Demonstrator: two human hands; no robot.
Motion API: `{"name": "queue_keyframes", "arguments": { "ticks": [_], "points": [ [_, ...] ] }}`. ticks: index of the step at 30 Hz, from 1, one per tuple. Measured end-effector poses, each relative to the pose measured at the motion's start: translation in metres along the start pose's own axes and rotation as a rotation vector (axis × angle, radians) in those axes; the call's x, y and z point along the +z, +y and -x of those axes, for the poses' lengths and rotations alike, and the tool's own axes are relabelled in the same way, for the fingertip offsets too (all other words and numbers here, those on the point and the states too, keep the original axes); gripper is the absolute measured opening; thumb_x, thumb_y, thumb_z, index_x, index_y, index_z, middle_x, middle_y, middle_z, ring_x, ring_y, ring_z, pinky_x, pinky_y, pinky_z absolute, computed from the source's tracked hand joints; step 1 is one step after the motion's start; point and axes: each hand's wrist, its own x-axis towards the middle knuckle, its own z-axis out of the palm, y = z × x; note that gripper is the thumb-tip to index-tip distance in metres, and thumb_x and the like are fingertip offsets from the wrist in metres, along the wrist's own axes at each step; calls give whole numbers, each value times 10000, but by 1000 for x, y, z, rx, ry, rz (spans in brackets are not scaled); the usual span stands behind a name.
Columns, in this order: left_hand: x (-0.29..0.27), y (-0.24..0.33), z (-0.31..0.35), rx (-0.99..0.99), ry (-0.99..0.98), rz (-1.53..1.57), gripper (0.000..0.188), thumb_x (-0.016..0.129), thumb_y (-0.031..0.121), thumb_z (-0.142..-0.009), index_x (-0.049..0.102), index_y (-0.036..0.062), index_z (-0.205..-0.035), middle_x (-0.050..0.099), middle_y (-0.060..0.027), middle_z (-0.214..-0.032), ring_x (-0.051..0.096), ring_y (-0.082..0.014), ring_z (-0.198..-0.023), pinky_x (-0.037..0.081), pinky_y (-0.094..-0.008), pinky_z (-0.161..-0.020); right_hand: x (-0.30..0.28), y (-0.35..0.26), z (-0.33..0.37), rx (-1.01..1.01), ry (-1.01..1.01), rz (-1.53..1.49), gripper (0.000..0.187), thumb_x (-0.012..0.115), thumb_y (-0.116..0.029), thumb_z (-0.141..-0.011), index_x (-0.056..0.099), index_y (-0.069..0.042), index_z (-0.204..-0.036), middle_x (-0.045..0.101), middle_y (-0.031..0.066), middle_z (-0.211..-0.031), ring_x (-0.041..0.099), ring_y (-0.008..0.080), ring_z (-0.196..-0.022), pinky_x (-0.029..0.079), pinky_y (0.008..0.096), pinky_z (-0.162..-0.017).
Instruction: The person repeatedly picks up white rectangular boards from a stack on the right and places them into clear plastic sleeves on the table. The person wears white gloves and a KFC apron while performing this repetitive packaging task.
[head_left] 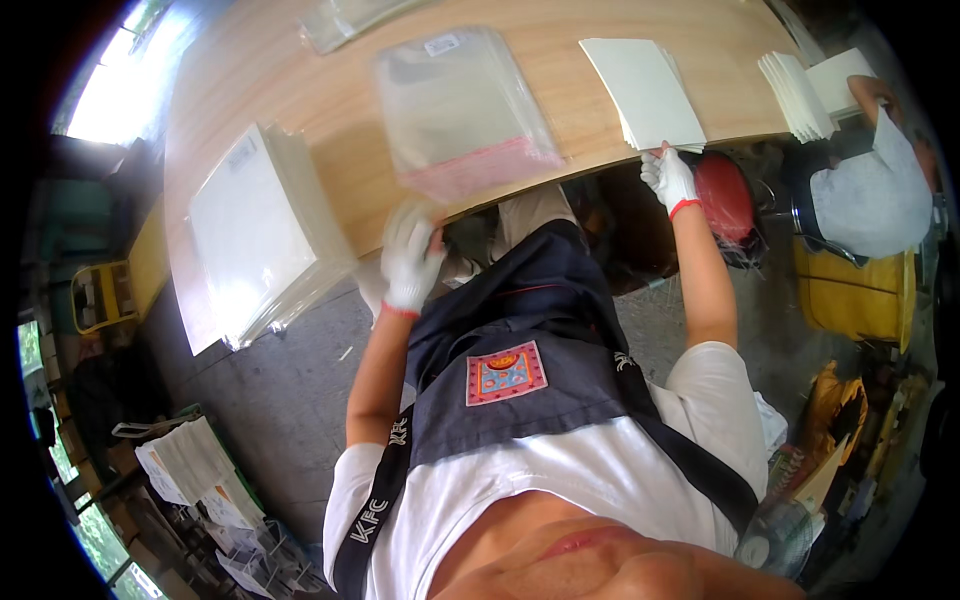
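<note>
My left hand (413, 258), in a white knit glove with a red cuff, is smeared by motion just off the table's near edge. It hovers below a stack of clear plastic bags (460, 105) with a pink strip along the near side, and its finger pose is unclear. My right hand (670, 180), gloved alike with bare fingertips, pinches the near edge of a small pile of white sheets (645, 95). To the left, a thick stack of white sheets in clear plastic sleeves (255, 230) overhangs the table edge.
The wooden table (560, 60) curves across the top, with another clear plastic packet (355, 20) at its far side. At right, a person in a grey shirt (870, 200) sits beside more white sheets (797, 97). A red stool seat (725, 195) stands under the edge; a paper-filled crate (205, 480) is lower left.
</note>
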Motion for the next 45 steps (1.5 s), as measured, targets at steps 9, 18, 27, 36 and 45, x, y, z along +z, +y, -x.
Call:
{"name": "queue_keyframes", "arguments": {
  "ticks": [9, 18, 27, 36, 45],
  "points": [
    [37, -16, -118, -316, -672, -527, 252, 606, 174, -746, 567, 158, -994, 544, -81, -1075, 534, -300, -1028, 468, -411, -814, -11, -54, -34, -125, -43, -365, 280, 451, -336, -931, 489, -90, -1059, 557, 50, -823, 558, 152, -560, 456, 250, -397],
    [39, -58, -106, -323, -472, -368, 304, 583, 93, -724, 579, 188, -1012, 564, -41, -1086, 561, -279, -997, 495, -403, -756, 32, -30, 76, -209, -446, -141, 335, 498, -156, -863, 455, 5, -1154, 589, 129, -995, 580, 198, -782, 450, 288, -633],
    [37, -60, -76, -239, -176, -221, 296, 561, 43, -700, 593, 176, -962, 587, -44, -1060, 541, -283, -1013, 475, -401, -802, 64, 58, 175, 162, -595, -240, 485, 544, -183, -817, 420, 22, -1239, 580, 124, -1087, 622, 188, -873, 520, 258, -679],
    [32, -31, -79, -271, -182, 106, 267, 508, -27, -722, 598, 124, -922, 611, -36, -981, 614, -218, -757, 500, -327, -639, 68, 119, 166, 110, -636, -556, 300, 491, -117, -890, 485, -31, -1178, 581, 109, -1102, 598, 195, -972, 529, 309, -763],
    [94, -6, -16, -779, 590, 812, 486, 491, -7, -805, 383, 67, -1273, 490, -90, -1159, 570, -117, -759, 494, -244, -580, 101, 93, 201, 84, -510, -399, 315, 519, -157, -881, 473, -18, -1160, 582, 85, -1017, 569, 167, -863, 461, 277, -702]
  ]
}}
